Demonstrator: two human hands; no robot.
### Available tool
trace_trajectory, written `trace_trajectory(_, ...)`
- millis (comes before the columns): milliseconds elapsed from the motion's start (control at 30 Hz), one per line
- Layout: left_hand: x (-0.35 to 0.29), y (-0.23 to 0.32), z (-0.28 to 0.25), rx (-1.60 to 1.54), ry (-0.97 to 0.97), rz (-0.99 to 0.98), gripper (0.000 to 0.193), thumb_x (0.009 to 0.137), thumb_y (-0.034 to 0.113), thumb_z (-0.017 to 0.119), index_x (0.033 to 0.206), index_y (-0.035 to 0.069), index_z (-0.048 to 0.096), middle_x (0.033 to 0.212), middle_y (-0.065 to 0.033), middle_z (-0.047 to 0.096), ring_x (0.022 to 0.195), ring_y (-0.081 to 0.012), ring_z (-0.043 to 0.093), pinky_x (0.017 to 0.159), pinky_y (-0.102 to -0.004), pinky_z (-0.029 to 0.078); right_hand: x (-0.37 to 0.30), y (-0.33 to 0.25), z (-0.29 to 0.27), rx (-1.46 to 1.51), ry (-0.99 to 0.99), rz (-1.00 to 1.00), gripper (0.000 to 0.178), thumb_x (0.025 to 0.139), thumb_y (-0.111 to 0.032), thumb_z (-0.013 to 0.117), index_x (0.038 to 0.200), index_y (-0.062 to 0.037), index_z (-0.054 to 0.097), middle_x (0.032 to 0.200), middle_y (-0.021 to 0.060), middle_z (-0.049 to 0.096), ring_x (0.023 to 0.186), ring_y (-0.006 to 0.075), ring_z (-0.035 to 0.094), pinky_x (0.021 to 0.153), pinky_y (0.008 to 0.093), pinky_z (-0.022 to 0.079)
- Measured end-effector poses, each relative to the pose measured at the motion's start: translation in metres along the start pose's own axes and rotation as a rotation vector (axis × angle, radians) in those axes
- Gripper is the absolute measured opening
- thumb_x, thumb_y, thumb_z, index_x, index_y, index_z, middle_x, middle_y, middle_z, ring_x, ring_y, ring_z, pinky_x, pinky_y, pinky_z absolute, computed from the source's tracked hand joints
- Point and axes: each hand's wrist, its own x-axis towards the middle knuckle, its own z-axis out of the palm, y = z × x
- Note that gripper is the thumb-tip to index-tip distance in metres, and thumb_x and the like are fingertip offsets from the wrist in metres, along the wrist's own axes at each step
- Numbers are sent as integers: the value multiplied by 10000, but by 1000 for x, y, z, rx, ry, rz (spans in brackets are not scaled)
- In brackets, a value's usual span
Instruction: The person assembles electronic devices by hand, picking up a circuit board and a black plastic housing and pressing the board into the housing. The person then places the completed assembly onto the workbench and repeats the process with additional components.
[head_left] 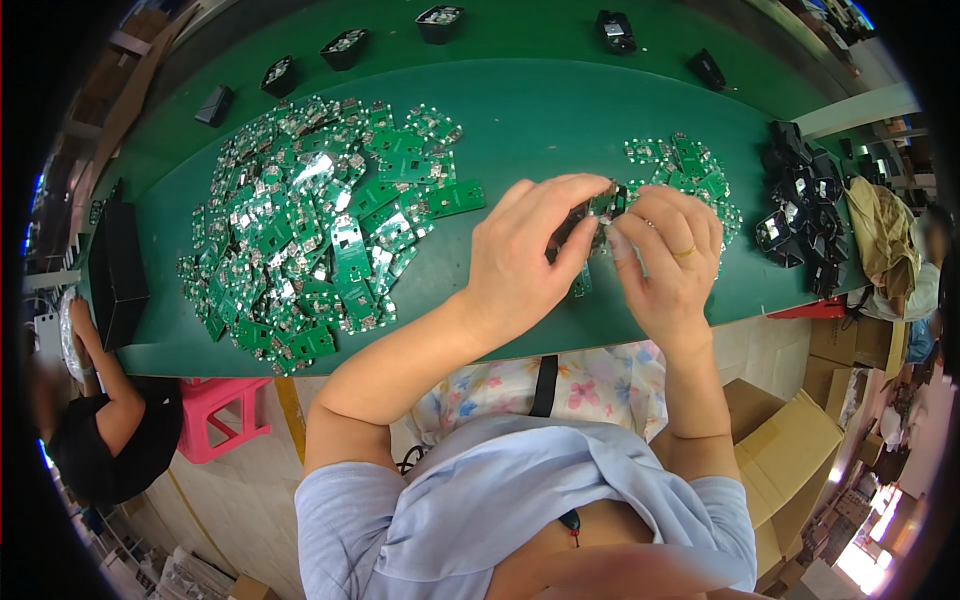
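Note:
Over the table's near edge, my left hand (pixel 525 245) and my right hand (pixel 668 250) meet, fingertips pinching a small green circuit board (pixel 605 203) from both sides. Something dark shows inside the curl of my left hand; I cannot tell what it is. A sliver of green board (pixel 582 282) shows below the hands, and whether it is held or lies on the table is unclear. A big heap of green circuit boards (pixel 290 230) spreads to the left. Beyond my right hand lies a smaller pile of boards (pixel 690 165), partly hidden by that hand.
Black plastic housings (pixel 805 205) are heaped at the table's right end. Several black cases, among them one case (pixel 345 48), stand on the moving-belt-like green strip at the back. A black box (pixel 118 265), a pink stool (pixel 222 418), a cardboard box (pixel 790 455) and another person's arm (pixel 115 370) flank the table.

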Motion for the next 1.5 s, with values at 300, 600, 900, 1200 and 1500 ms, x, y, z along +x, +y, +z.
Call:
trace_trajectory(300,-2,0,2,189,58,156,346,692,-35,640,1021,58,592,1037,-82,614,721,-210,562,604,-266,471,4,-6,-1,6,-81,81,188,656,-48,650,830,-61,580,903,16,550,869,175,553,732,317,356)
trace_trajectory(600,-2,1,1,175,104,183,353,685,-37,639,1023,57,593,1025,-98,615,728,-220,568,624,-277,462,4,-7,3,20,-35,51,185,667,-35,645,838,-57,579,894,21,544,841,192,545,723,324,354)
trace_trajectory(900,-3,6,4,-360,70,-230,280,828,43,574,1106,26,554,1112,-84,563,872,-152,564,685,-245,487,-19,-6,15,954,4,838,354,842,-196,609,1112,-16,468,982,56,520,820,96,504,630,209,406)
trace_trajectory(1200,-4,3,5,-315,-10,-211,270,804,38,591,1066,-8,546,1010,-131,555,796,-204,590,662,-279,520,-16,-15,22,1185,65,964,285,885,-167,557,1083,-4,432,867,13,533,731,54,478,623,183,405)
trace_trajectory(1500,-3,2,3,-376,13,-201,260,804,27,587,1059,2,545,966,-112,533,755,-181,568,619,-262,504,-15,-14,33,1045,102,861,308,885,-163,552,1117,-4,425,789,28,546,594,59,502,471,170,378)
